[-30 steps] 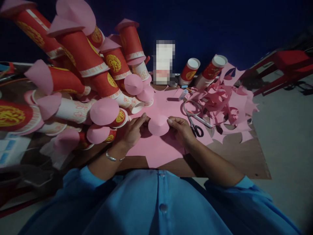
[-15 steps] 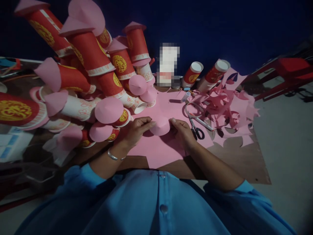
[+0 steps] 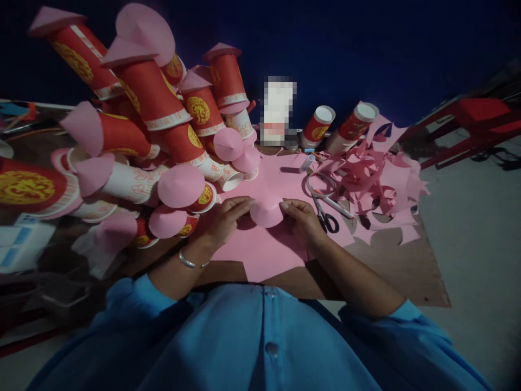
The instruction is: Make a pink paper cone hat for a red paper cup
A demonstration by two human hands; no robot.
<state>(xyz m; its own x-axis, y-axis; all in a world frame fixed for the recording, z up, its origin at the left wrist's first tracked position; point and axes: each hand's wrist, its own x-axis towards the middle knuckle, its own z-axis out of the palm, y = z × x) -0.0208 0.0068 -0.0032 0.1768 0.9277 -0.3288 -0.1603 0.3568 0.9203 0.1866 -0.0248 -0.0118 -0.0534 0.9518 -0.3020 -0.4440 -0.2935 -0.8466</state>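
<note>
A small pink paper disc (image 3: 267, 212), slightly cone-shaped, is held up between my two hands. My left hand (image 3: 230, 217) pinches its left edge, thumb and fingers pressed together. On the opposite edge my right hand (image 3: 302, 217) grips it in the same way. Beneath the disc lies a large pink paper sheet (image 3: 260, 255). Scissors with black handles (image 3: 328, 221), a white pen (image 3: 338, 207) and a glue stick (image 3: 307, 163) rest to the right of my right hand.
Red and white paper-cup towers with pink cones (image 3: 154, 92) crowd the left side. Pink paper scraps (image 3: 378, 184) are heaped at the right, with two red cups (image 3: 318, 127) behind. A red stool (image 3: 480, 111) stands beyond the wooden table (image 3: 431, 271).
The fingers have shifted slightly on the disc, which is tilted a little differently. The whole view has moved slightly; other objects rest as before.
</note>
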